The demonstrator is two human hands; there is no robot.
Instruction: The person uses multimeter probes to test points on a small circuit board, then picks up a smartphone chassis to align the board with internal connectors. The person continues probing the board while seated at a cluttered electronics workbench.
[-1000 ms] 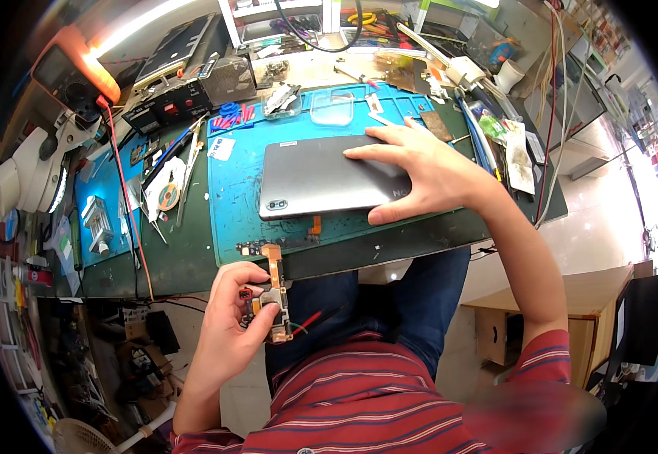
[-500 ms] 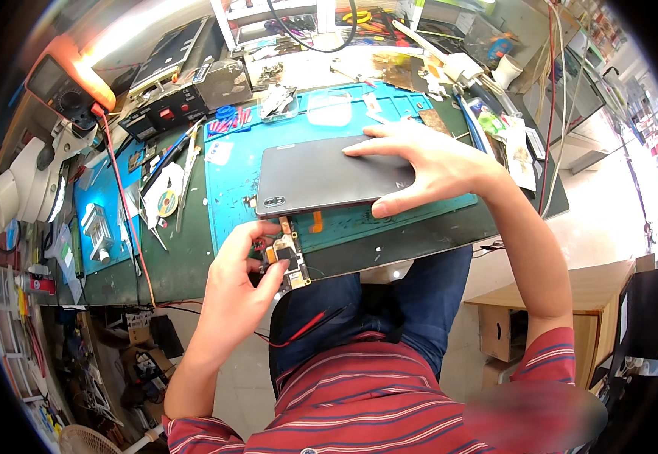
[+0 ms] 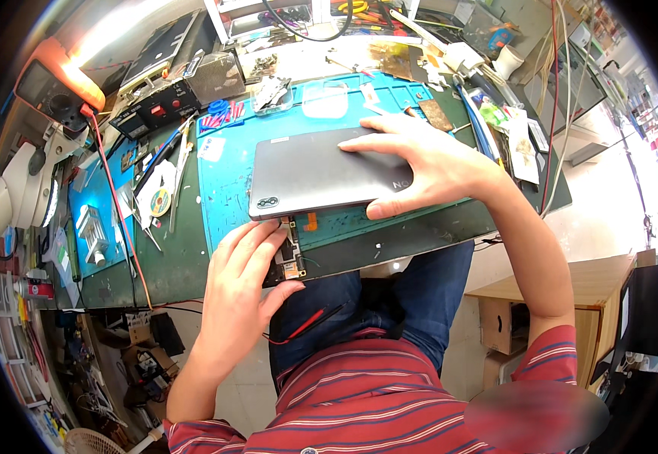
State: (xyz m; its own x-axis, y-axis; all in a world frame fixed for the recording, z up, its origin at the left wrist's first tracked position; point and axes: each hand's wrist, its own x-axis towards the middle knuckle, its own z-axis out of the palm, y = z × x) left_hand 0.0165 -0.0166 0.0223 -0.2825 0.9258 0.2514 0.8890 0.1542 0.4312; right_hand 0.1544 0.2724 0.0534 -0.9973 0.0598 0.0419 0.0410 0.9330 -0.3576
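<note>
Touching a smooth, grey, rectangular tablet (image 3: pixel 317 174): splayed right fingers (image 3: pixel 380 144).

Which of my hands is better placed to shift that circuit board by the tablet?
Your left hand, probably: it covers part of the circuit board, near the left end of the tablet, while your right hand spreads over its right.

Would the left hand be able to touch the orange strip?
Probably yes: the strip shows uncovered below the tablet's edge, close to the left hand. Only the circuit board lies between them.
</note>
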